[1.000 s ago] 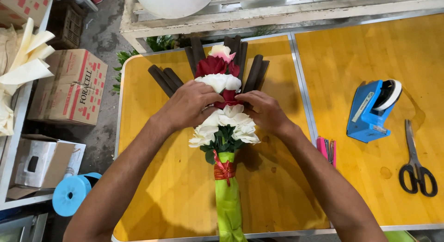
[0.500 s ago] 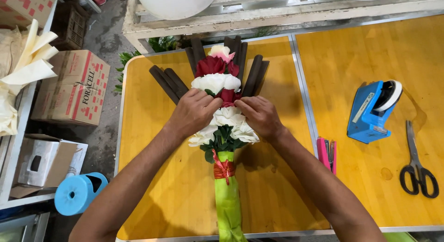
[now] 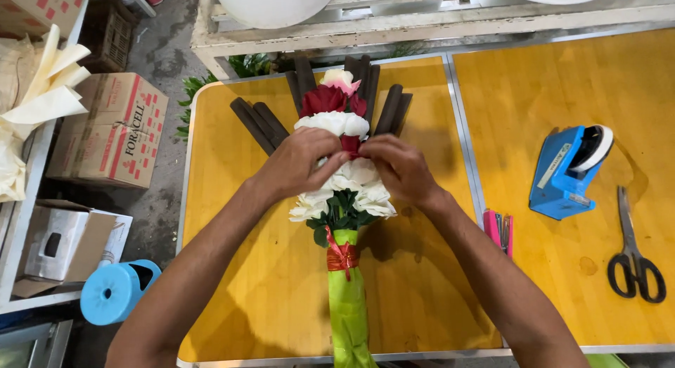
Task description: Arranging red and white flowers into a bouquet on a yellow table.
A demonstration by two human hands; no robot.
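— On the yellow wooden counter (image 3: pixel 267 283), where does the bunch lie?

— Flat, at the middle of the left panel. It is a bouquet of white, red and pink roses (image 3: pixel 342 153), its stems bound in a green wrap (image 3: pixel 347 305) with a red ribbon (image 3: pixel 342 255) at the neck. The long axis runs straight away from the person: wrap end near, flower heads far. Dark brown strips (image 3: pixel 256 123) fan out behind the heads.

— And the hands, left to right?

— The left hand (image 3: pixel 299 164) comes in from the left, fingers curled and pinched on the flower heads at the middle of the bunch. The right hand (image 3: pixel 399 169) mirrors it from the right, fingertips closed on a red bloom just under the big white one. The two nearly touch over the axis; neither is clearly nearer, and both sit right on the flowers.

— Anything off to the right?

— A pink-handled tool (image 3: pixel 496 227) just beside the right forearm, then a blue tape dispenser (image 3: pixel 568 172) and black-handled scissors (image 3: pixel 636 266), well apart from both hands.
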